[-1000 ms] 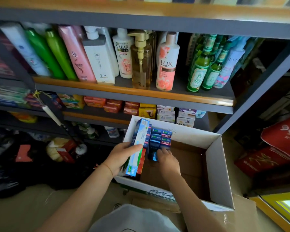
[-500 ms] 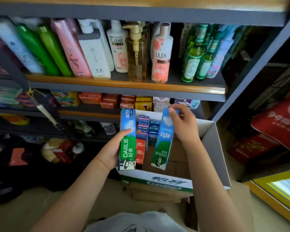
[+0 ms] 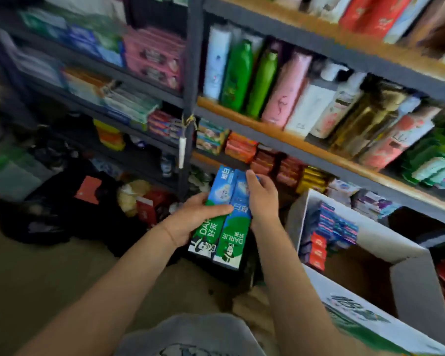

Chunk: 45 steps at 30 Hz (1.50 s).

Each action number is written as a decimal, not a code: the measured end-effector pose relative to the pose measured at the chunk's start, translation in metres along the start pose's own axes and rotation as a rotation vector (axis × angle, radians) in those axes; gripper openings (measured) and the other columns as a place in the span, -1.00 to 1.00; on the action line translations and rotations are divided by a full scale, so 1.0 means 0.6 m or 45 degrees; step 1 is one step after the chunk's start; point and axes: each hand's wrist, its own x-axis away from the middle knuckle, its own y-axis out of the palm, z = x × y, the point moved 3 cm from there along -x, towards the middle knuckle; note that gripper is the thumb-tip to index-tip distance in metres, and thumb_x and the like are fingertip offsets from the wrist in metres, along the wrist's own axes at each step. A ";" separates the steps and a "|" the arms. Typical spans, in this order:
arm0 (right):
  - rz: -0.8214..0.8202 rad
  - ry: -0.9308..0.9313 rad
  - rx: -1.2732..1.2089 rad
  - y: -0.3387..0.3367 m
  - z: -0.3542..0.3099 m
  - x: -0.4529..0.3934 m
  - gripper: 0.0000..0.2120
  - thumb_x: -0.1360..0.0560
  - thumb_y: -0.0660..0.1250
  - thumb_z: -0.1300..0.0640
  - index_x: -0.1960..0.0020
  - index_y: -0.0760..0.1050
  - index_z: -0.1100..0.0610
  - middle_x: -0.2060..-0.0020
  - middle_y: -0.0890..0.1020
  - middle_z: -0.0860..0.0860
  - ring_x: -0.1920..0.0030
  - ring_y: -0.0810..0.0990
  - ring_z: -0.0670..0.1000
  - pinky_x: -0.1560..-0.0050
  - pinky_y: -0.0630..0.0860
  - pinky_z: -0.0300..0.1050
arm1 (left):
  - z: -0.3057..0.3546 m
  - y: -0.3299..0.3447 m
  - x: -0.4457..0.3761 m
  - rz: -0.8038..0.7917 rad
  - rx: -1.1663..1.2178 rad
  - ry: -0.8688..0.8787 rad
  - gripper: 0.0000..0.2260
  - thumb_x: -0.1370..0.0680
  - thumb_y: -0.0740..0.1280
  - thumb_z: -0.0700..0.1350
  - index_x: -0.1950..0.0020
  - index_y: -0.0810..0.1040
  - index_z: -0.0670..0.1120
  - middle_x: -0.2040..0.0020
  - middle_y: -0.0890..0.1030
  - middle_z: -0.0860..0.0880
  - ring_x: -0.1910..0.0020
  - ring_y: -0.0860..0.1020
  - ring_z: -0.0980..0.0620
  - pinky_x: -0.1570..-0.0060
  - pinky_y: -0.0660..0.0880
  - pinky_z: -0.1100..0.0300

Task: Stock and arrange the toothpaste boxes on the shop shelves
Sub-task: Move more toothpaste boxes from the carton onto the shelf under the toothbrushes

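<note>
Left hand (image 3: 190,217) gripping left toothpaste box (image 3: 211,209), thumb lying across face. Right hand (image 3: 261,199) clasping right toothpaste box (image 3: 235,222), pressing it flush alongside, likely squaring pair for shelving together. Both boxes being held upright before shelves (image 3: 293,147), left of open carton (image 3: 401,278) still holding stock.

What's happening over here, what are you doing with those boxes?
A person is stocking shop shelves. Both hands hold two green-and-blue Darlie toothpaste boxes side by side: the left hand grips them round the middle, the right hand holds the upper part of the right one. They are lifted clear of the carton at the right, which still has smaller blue and red boxes inside. The toothpaste boxes are not on a shelf yet.
</note>
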 end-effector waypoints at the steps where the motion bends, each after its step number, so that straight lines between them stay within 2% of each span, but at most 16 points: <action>1: -0.017 0.002 0.026 0.042 0.000 0.012 -0.75 -0.51 0.42 -0.06 0.11 0.52 0.12 0.20 0.62 0.05 0.15 0.60 0.03 0.09 0.55 -0.02 | 0.008 -0.040 0.012 0.057 -0.033 0.007 -0.63 -0.42 0.51 -0.26 -0.21 0.59 -0.23 -0.04 0.69 -0.24 0.15 0.69 -0.12 0.14 0.65 0.05; 5: -0.243 0.153 0.081 0.178 0.012 0.047 -0.22 -0.16 0.55 -0.36 -0.14 0.51 0.15 -0.01 0.69 0.07 0.05 0.70 0.07 -0.03 0.64 0.15 | 0.049 -0.163 0.049 0.278 -0.133 0.083 -0.58 -0.36 0.58 -0.22 -0.18 0.59 -0.13 -0.04 0.71 -0.14 -0.01 0.68 -0.14 -0.10 0.60 -0.09; 8: -0.503 0.283 0.118 0.256 0.014 0.055 -0.57 -0.35 0.55 -0.15 -0.06 0.63 0.12 0.08 0.73 -0.01 0.10 0.71 0.00 0.00 0.65 0.01 | 0.077 -0.233 0.055 0.362 -0.122 0.148 -0.60 -0.36 0.59 -0.14 -0.15 0.58 -0.09 -0.06 0.70 -0.11 -0.05 0.67 -0.11 -0.15 0.58 -0.08; 10: -0.571 0.411 0.032 0.300 0.019 0.045 -0.58 -0.38 0.53 -0.14 -0.10 0.62 0.11 0.11 0.72 0.00 0.11 0.70 0.00 0.06 0.63 -0.05 | 0.090 -0.277 0.051 0.360 -0.072 0.150 -0.50 -0.34 0.59 -0.05 -0.20 0.57 -0.16 -0.05 0.70 -0.14 -0.02 0.68 -0.13 -0.10 0.60 -0.06; 13: -0.613 0.616 -0.310 0.367 0.026 0.017 -0.64 -0.48 0.41 -0.11 -0.09 0.53 0.14 0.25 0.67 0.07 0.29 0.67 0.04 0.25 0.61 -0.10 | 0.111 -0.347 0.040 0.429 0.084 0.102 -0.80 -0.52 0.44 -0.21 -0.10 0.55 -0.22 0.23 0.68 -0.09 0.33 0.64 -0.01 0.34 0.58 0.17; 15: -0.599 0.648 -0.480 0.424 0.026 -0.020 -0.66 -0.54 0.32 -0.12 -0.06 0.49 0.17 0.34 0.60 0.07 0.38 0.59 0.02 0.36 0.55 -0.15 | 0.134 -0.400 0.025 0.487 0.080 0.075 -0.93 -0.56 0.38 -0.23 -0.02 0.54 -0.18 0.38 0.64 -0.01 0.47 0.59 0.07 0.48 0.50 0.25; 18: -0.732 0.624 -0.601 0.532 0.014 -0.067 -0.48 -0.50 0.29 -0.25 -0.14 0.52 0.20 0.24 0.61 0.10 0.31 0.59 0.07 0.23 0.55 -0.07 | 0.185 -0.484 -0.005 0.554 0.083 0.079 -0.95 -0.56 0.37 -0.22 0.00 0.56 -0.17 0.35 0.64 -0.06 0.45 0.58 0.04 0.41 0.54 0.21; 23: -0.956 0.832 -0.561 0.725 -0.023 -0.120 -0.38 -0.56 0.11 -0.32 0.10 0.60 0.23 0.34 0.62 0.15 0.39 0.62 0.12 0.31 0.61 -0.06 | 0.286 -0.602 -0.046 0.644 0.106 0.151 -0.76 -0.54 0.40 -0.22 -0.19 0.57 -0.22 0.10 0.66 -0.22 0.24 0.62 -0.10 0.23 0.59 0.11; 27: -1.059 0.825 -0.447 0.825 -0.065 -0.141 -0.18 -0.48 0.08 -0.45 -0.20 0.56 0.28 -0.08 0.64 0.30 0.04 0.67 0.23 -0.09 0.59 0.18 | 0.348 -0.668 -0.078 0.630 0.163 0.240 -0.75 -0.54 0.38 -0.24 -0.22 0.57 -0.21 -0.07 0.66 -0.27 0.10 0.65 -0.16 0.14 0.62 0.06; 30: -1.146 0.761 -0.392 0.872 -0.092 -0.153 -0.49 -0.60 0.16 -0.19 -0.15 0.58 0.23 0.05 0.69 0.27 0.16 0.71 0.19 0.18 0.67 0.05 | 0.375 -0.710 -0.101 0.633 0.207 0.253 -0.82 -0.53 0.40 -0.23 -0.13 0.59 -0.17 -0.01 0.69 -0.23 0.16 0.68 -0.11 0.14 0.64 0.04; 32: -1.114 0.726 -0.317 0.907 -0.100 -0.164 -0.59 -0.60 0.22 -0.11 -0.21 0.58 0.19 0.06 0.71 0.22 0.19 0.72 0.17 0.25 0.65 0.01 | 0.392 -0.741 -0.119 0.598 0.204 0.256 -0.85 -0.52 0.40 -0.27 -0.08 0.61 -0.15 0.02 0.70 -0.21 0.18 0.69 -0.09 0.15 0.65 0.06; 37: -0.895 0.455 -0.101 1.011 -0.120 -0.201 -0.51 -0.43 0.41 -0.22 -0.20 0.62 0.09 -0.03 0.71 0.15 -0.03 0.69 0.20 -0.18 0.55 0.25 | 0.440 -0.850 -0.158 0.534 0.176 0.257 -0.56 -0.39 0.53 -0.24 -0.25 0.53 -0.20 -0.06 0.69 -0.22 0.05 0.68 -0.16 0.04 0.62 -0.02; 39: -0.837 0.379 -0.070 1.053 -0.140 -0.219 -0.60 -0.45 0.43 -0.15 -0.15 0.64 0.11 -0.03 0.71 0.13 -0.05 0.69 0.17 -0.22 0.54 0.21 | 0.467 -0.897 -0.168 0.515 0.238 0.270 -0.76 -0.48 0.44 -0.27 -0.14 0.58 -0.18 0.05 0.71 -0.18 0.17 0.69 -0.10 0.16 0.64 0.07; 41: -0.749 0.358 -0.113 1.092 -0.163 -0.240 -0.70 -0.51 0.39 -0.04 -0.11 0.62 0.15 0.00 0.71 0.13 0.05 0.69 0.12 -0.05 0.61 0.04 | 0.500 -0.948 -0.176 0.487 0.360 0.267 -0.92 -0.56 0.35 -0.25 -0.02 0.60 -0.19 0.18 0.69 -0.18 0.31 0.67 -0.06 0.29 0.63 0.12; 43: -0.642 0.370 -0.190 1.129 -0.194 -0.253 -0.73 -0.53 0.36 -0.01 -0.08 0.57 0.18 0.13 0.70 0.10 0.21 0.66 0.07 0.15 0.58 -0.07 | 0.531 -1.017 -0.184 0.578 0.459 0.261 -0.92 -0.58 0.34 -0.20 0.04 0.59 -0.20 0.31 0.66 -0.15 0.43 0.63 -0.04 0.40 0.60 0.15; 45: -0.572 0.363 -0.287 1.160 -0.222 -0.264 -0.75 -0.54 0.33 0.01 -0.08 0.51 0.19 0.28 0.64 0.08 0.28 0.61 0.05 0.19 0.52 -0.08 | 0.559 -1.090 -0.190 0.682 0.546 0.250 -0.89 -0.59 0.34 -0.15 0.06 0.60 -0.19 0.32 0.66 -0.14 0.44 0.62 -0.06 0.42 0.59 0.15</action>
